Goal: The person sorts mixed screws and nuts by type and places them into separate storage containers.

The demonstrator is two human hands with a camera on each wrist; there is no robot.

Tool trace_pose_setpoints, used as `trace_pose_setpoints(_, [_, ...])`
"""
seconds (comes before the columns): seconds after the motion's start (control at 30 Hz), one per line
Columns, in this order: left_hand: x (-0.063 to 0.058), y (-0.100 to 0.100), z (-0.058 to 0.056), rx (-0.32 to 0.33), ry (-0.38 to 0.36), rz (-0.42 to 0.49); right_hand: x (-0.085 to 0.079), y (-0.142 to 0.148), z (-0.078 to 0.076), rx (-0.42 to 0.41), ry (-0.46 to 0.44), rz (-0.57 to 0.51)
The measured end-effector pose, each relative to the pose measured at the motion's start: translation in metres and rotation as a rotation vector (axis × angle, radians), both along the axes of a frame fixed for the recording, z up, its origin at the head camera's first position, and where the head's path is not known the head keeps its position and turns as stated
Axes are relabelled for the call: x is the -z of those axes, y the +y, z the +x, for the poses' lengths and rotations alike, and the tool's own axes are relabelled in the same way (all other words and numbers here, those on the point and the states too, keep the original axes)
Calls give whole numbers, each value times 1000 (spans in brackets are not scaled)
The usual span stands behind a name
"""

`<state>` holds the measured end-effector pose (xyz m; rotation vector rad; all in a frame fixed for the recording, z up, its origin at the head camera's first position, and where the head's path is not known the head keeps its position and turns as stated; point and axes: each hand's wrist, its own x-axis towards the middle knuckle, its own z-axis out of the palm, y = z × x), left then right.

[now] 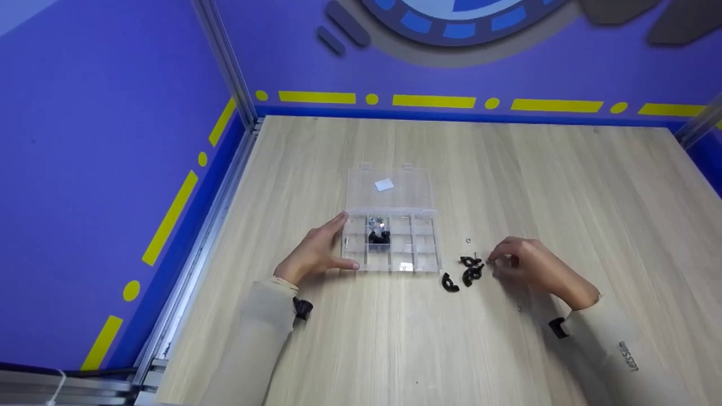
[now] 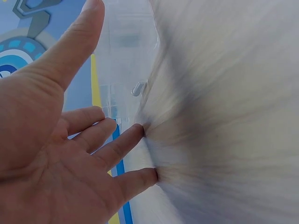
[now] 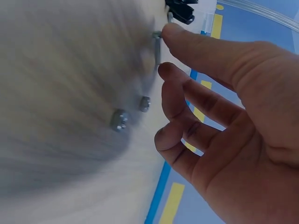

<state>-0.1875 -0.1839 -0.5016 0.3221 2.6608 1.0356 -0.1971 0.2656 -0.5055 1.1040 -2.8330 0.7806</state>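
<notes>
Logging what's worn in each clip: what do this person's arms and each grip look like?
The left sleeve is long, pale beige and plain where visible; the right sleeve matches but carries small dark lettering. One black piece sits near the left sleeve's end, another near the right's. The left grip and right grip are bare hands without gloves.

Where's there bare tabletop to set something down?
Bare tabletop lies between the open lid and back wall, and beyond the right hand. It's crowded between the compartment box and right hand: black parts, a small metal piece.
</notes>
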Motion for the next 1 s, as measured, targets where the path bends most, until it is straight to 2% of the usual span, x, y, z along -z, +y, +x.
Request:
trace_pose_setpoints(0.17, [0, -2, 2, -20, -16, 8, 5, -2, 2, 7, 29, -15])
trace_pose_setpoints(0.3, [-1, -1, 0, -8, 5, 19, 7, -2, 4, 44, 67, -35])
trace_pose_setpoints(0.6, [1, 0, 4, -5, -3, -4, 9, -6, 9, 82, 21, 9])
trace_pose_setpoints(0.8, [1, -1, 1, -20, -7, 4, 5, -9, 8, 81, 24, 17])
trace_pose_setpoints(1.0, [1, 0, -1, -7, -5, -3, 6, -10, 6, 62, 36, 3])
